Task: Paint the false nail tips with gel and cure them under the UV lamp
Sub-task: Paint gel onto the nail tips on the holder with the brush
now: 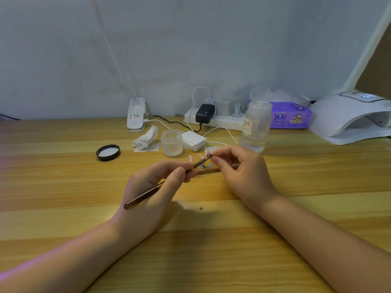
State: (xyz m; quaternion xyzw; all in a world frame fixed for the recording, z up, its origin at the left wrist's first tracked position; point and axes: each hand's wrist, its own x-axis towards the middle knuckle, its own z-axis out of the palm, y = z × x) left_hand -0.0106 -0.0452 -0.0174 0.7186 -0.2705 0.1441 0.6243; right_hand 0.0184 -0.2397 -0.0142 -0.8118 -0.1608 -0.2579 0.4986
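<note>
My left hand (156,187) holds a dark, thin gel brush (146,194) like a pen, its tip reaching up to the right. My right hand (239,168) pinches a small false nail tip (209,155) between thumb and fingers, and the brush tip touches it. Behind the hands lies a wooden holder strip (208,170) with metal studs; two pale pink nail tips (191,158) stand on it. The white UV lamp (347,117) sits at the far right, its opening facing left.
On the wooden table (63,187) are a frosted open jar (171,142), its black lid (108,152), a crumpled wipe (146,138), a stack of white pads (193,140), a clear pump bottle (256,123), a power strip (213,119) and a purple tissue pack (289,115).
</note>
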